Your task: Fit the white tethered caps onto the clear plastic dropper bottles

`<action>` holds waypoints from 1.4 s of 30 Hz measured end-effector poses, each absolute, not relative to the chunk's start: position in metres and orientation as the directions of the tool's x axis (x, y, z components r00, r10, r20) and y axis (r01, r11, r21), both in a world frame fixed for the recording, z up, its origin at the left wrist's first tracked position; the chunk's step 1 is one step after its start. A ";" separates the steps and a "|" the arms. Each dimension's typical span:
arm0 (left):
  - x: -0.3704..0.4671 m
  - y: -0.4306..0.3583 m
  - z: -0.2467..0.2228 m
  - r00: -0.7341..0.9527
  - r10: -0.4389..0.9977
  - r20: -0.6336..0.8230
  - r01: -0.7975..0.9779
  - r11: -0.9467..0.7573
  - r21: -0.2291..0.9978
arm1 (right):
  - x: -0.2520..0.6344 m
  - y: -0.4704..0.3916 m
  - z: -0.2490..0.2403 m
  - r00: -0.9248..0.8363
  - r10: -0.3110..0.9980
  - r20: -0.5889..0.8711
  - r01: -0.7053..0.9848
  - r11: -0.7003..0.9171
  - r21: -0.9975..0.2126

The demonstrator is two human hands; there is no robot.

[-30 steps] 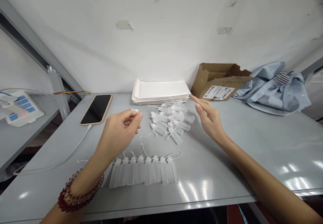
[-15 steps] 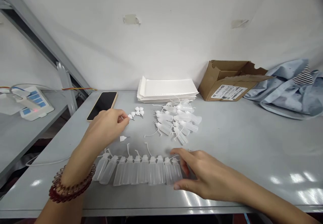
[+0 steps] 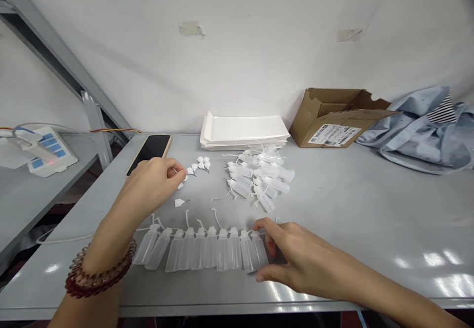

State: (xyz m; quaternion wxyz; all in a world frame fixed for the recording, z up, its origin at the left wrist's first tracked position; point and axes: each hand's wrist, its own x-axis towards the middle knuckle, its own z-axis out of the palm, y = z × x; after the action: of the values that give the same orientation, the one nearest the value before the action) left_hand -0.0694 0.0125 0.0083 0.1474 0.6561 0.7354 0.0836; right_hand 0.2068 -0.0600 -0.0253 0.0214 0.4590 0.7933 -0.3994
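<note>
My left hand point(image 3: 159, 175) is at the left, thumb and index finger pinched together. Its fingertips touch or nearly touch a small white needle tip point(image 3: 190, 170); what lies between them is hidden. More white tips with thin metal needles point(image 3: 206, 165) sit just beyond, and a single needle tip point(image 3: 179, 202) lies nearer me. A row of translucent squeeze bottles point(image 3: 200, 251) lies side by side along the front, necks pointing away. Around the right end of this row curves my right hand point(image 3: 292, 254), thumb and index finger apart, beside the last bottle point(image 3: 259, 252).
Beyond the row lies a pile of similar bottles point(image 3: 264, 170). White trays point(image 3: 246, 130) are stacked against the wall. An open cardboard box point(image 3: 333, 121) and blue cloth point(image 3: 418, 126) stand at right. A phone point(image 3: 150, 151) lies behind my left hand.
My left hand has shifted slightly left and toward me, and white tips beside its fingers now show. My right hand stays at the end of the row.
</note>
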 end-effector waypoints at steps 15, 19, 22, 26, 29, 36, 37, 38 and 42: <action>-0.076 0.009 0.019 -0.120 0.989 -0.081 0.932 0.141 0.333 | 0.208 -0.057 -0.030 -0.557 0.705 -0.439 0.756 0.211 -0.620; -0.080 0.008 0.022 -0.135 0.987 -0.086 0.937 0.156 0.313 | 0.209 -0.057 -0.032 -0.547 0.716 -0.433 0.761 0.210 -0.614; -0.087 0.009 0.021 -0.126 0.987 -0.095 0.943 0.149 0.297 | 0.209 -0.057 -0.033 -0.552 0.730 -0.403 0.748 0.219 -0.627; -0.102 0.013 0.017 -0.118 0.986 -0.119 0.955 0.145 0.260 | 0.206 -0.058 -0.035 -0.562 0.739 -0.372 0.698 0.183 -0.692; -0.108 0.015 0.016 -0.149 0.981 -0.121 0.960 0.173 0.220 | 0.206 -0.059 -0.036 -0.567 0.746 -0.348 0.688 0.198 -0.698; -0.105 0.016 0.017 -0.143 0.979 -0.146 0.964 0.171 0.203 | 0.207 -0.058 -0.034 -0.579 0.747 -0.327 0.686 0.230 -0.690; -0.105 0.016 0.017 -0.135 0.980 -0.149 0.963 0.165 0.214 | 0.207 -0.058 -0.034 -0.584 0.745 -0.321 0.686 0.242 -0.687; -0.105 0.017 0.015 -0.116 0.979 -0.166 0.960 0.153 0.236 | 0.207 -0.058 -0.034 -0.586 0.746 -0.316 0.687 0.250 -0.683; -0.104 0.017 0.005 0.020 0.950 -0.311 0.943 0.085 0.322 | 0.208 -0.059 -0.034 -0.572 0.750 -0.332 0.701 0.236 -0.674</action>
State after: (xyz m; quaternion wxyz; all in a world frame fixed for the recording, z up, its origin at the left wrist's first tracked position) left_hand -0.1043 0.0172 0.0055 0.2298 0.6763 0.6998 0.0076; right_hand 0.2075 -0.0591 -0.0339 -0.0301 0.4617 0.7855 -0.4110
